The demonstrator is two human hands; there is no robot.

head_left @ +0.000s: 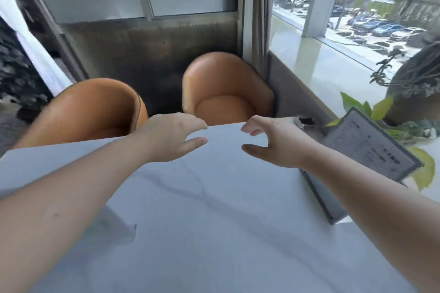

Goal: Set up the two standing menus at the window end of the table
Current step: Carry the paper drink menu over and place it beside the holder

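Observation:
Both my hands hover over the far side of the white marble table (214, 221), fingers spread, holding nothing. My left hand (171, 137) is near the table's far edge, and my right hand (273, 143) is a little to its right. A dark-framed standing menu (371, 145) with printed lines stands tilted at the table's right end by the window, just right of my right forearm. A second dark panel (326, 200) lies or leans low beside it, partly hidden by my forearm; I cannot tell if it belongs to the same menu.
Two orange tub chairs (221, 88) (95, 112) stand beyond the far edge. A window sill (321, 69) runs along the right with a potted plant (409, 93) and green leaves beside the menu. A tied curtain (260, 7) hangs at the corner.

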